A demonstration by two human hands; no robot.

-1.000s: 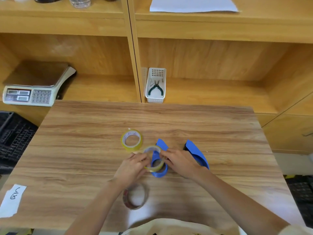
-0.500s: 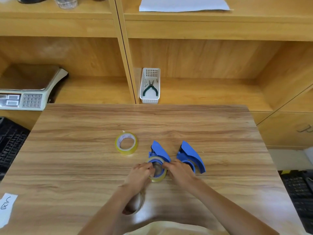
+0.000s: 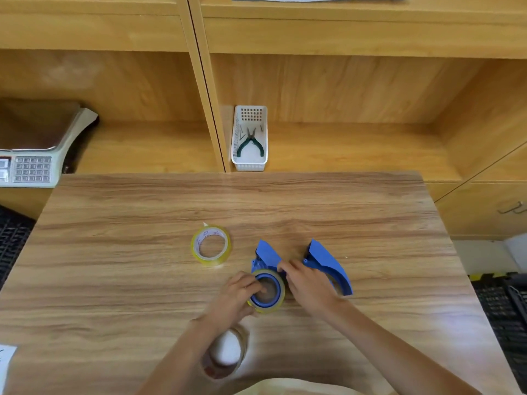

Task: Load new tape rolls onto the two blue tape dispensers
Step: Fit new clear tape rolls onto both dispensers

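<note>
Two blue tape dispensers lie side by side on the wooden table (image 3: 128, 266). The left dispenser (image 3: 266, 253) carries a yellowish tape roll (image 3: 278, 305) around its round blue hub. My left hand (image 3: 232, 297) curls over the roll's left rim, fingertips on the hub. My right hand (image 3: 310, 289) pinches the roll's upper right rim and partly covers the right dispenser (image 3: 325, 259), whose hub is hidden. A second yellow tape roll (image 3: 213, 262) lies flat to the left, apart from both hands.
A brownish, nearly bare roll core (image 3: 242, 349) lies under my left forearm near the front edge. On the shelf behind stand a white basket (image 3: 249, 166) with pliers and a weighing scale (image 3: 31, 166). A paper slip (image 3: 5, 363) is at the front left. Black crates flank the table.
The roll I held over the left dispenser has gone down flat around its hub. Both hands stayed on it. The view shifted slightly.
</note>
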